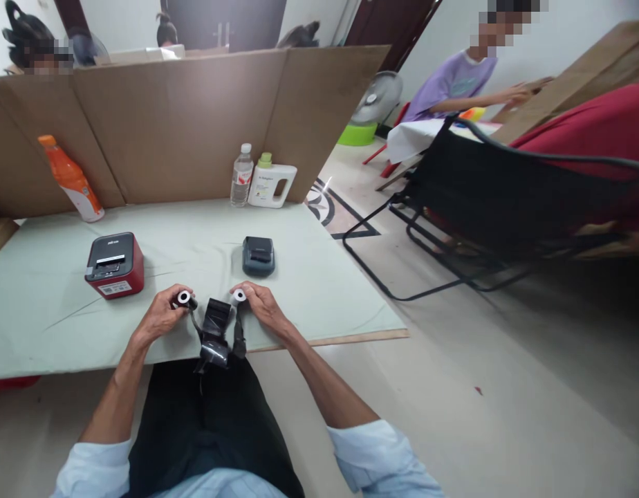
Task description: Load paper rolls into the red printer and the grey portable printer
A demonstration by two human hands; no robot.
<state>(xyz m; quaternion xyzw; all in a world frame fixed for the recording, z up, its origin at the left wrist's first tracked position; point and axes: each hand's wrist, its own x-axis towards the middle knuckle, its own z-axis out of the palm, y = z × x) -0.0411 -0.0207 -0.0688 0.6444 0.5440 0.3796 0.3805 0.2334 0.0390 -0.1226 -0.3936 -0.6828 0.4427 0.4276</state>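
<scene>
Pinching: left hand (161, 313), one roll (185, 298); right hand (265, 306), second roll (239, 296)
Black film (216, 319): loose between the hands, reaching the tabletop (309, 297)'s near edge
Side room: tabletop stretching right of right hand

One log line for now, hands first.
left hand: holds roll | right hand: holds second roll | black film: between hands | red-black box: table, left | dark device: table, beyond right hand

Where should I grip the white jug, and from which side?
By its loop handle, probably best from the right: the open loop lies on that side of the upright white jug, while the clear bottle crowds its left. The right hand holds a small roll, so it would need freeing first.
</scene>
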